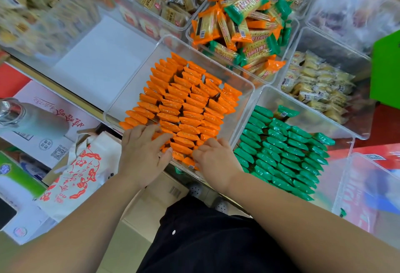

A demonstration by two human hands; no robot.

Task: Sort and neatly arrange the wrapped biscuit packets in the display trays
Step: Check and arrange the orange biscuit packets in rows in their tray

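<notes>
Both hands, left hand and right hand, rest on the orange packets; green packets lie just beside the right hand.

Left hand and right hand palm-down, fingers loosely spread

Left of the left hand, a white box carries large red Chinese characters, seen upside down, and a QR code. The cloth bag touching this hand has red Chinese writing that I cannot read. Well beyond this hand, the loose packets show red Chinese characters and barcodes.
</notes>
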